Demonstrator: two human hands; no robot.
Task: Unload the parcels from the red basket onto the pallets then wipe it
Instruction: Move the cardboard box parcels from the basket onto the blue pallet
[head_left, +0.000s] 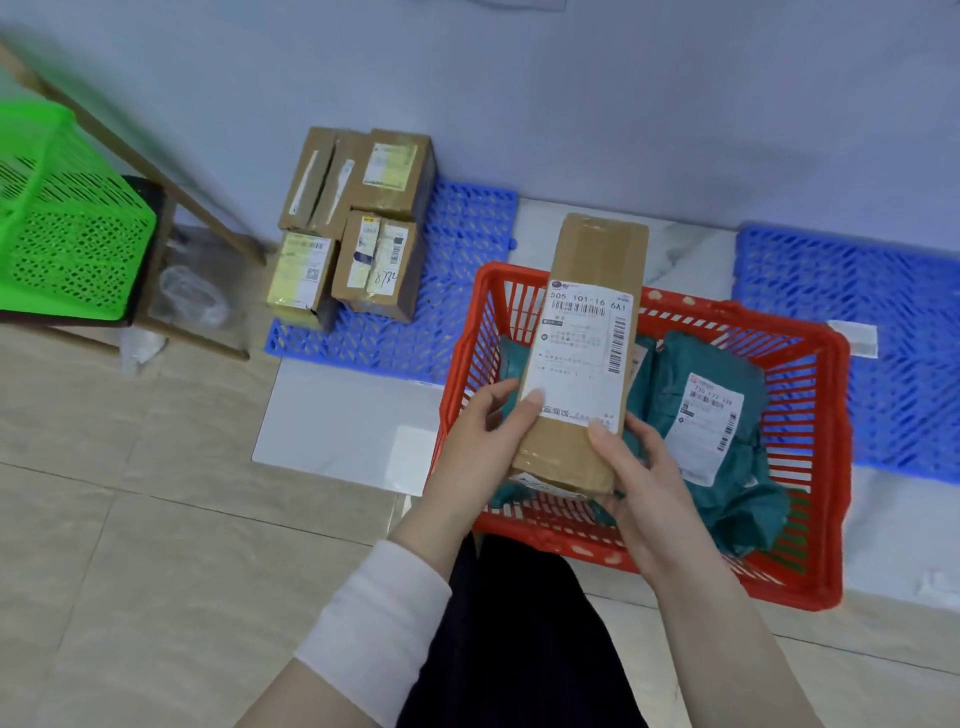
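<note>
Parcels remain in the red basket (826, 395); both the left hand (483, 441) and right hand (639, 467) clasp a long cardboard box (587, 353) above it; seemingly light, so carry it level to the left pallet (457, 270), beside the stacked boxes (358, 223).

The long parcel (582, 358) is brown cardboard under glossy tape, with a matt paper label. Red basket (831, 467) and blue pallets (457, 270) are perforated plastic; teal mailers (727, 467) crinkled film.

Both hands, left hand (480, 441) and right hand (641, 467), grip a long cardboard parcel (584, 358) above the red basket (826, 467), teal bags (727, 415) just right of them.
</note>
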